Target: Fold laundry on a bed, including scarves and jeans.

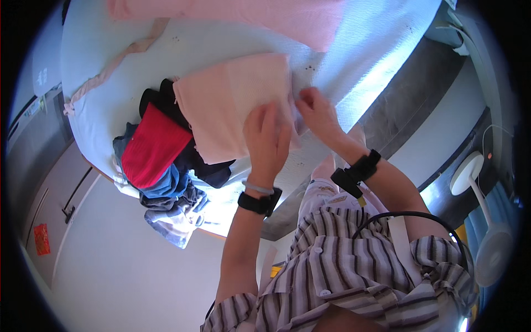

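Note:
A folded pale-pink fabric piece (224, 99), perhaps a garment or blanket, lies in front of me on a white bed sheet (124, 99). My left hand (265, 141) rests on its lower right part, fingers a little bent and apart. Beside the fabric's right edge is my right hand (318, 114), its thumb and fingers curled towards each other. Blur hides whether a bit of cloth sits between them. At the left, a folded red knit garment (155, 145) lies on black clothing (211, 168) that reaches under the pink piece.
Blue denim-like clothing (166, 182) and a patterned grey garment (174, 222) hang over the bed's edge. A larger pink cloth (265, 16) spreads at the far side. A twisted beige fabric strip (112, 62) crosses the sheet. A white fan-like device (493, 253) stands at right.

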